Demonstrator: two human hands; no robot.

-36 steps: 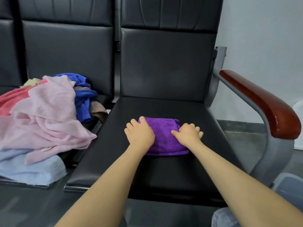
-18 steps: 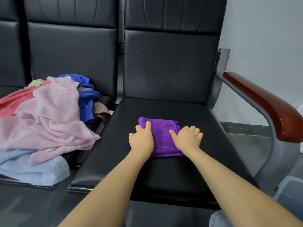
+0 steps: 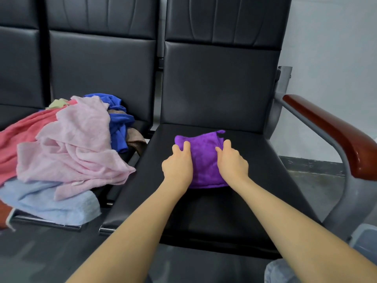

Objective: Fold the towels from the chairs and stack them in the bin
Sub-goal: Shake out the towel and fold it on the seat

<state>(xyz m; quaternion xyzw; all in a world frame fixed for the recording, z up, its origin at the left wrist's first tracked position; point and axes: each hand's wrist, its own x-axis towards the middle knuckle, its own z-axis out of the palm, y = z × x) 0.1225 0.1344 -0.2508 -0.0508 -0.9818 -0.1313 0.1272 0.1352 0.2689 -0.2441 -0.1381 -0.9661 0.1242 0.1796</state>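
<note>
One purple towel (image 3: 205, 160), folded small, lies flat on the black seat (image 3: 244, 201) of the right-hand chair, about mid-seat. A small loop tab sticks up at its far right corner.

Two hands are on it. The left hand (image 3: 177, 166) covers the towel's left edge, with fingers (image 3: 186, 145) extended and slightly spread, lying on the cloth; whether the thumb hooks under the edge is hidden. The right hand (image 3: 232, 163) sits on the right edge, fingers (image 3: 226, 144) also pointing away and a bit bent at the knuckles, pressing on the cloth. Neither hand visibly pinches it. Both forearms are bare.

Three chair backs are visible in the row, all black. One wooden armrest (image 3: 336, 133) sits on a grey metal frame at the far right.

The middle seat holds a loose pile, unfolded. I count six pieces: a pink towel (image 3: 81, 148) on top, a red one (image 3: 20, 139) at left, a light blue one (image 3: 51, 201) at the front, a dark blue one (image 3: 118, 121) at the back, a brown one (image 3: 134, 135) beside it, and a yellowish scrap (image 3: 58, 103) peeking out behind.

A grey bin corner (image 3: 365, 240) shows at the lower right edge, mostly cut off.
</note>
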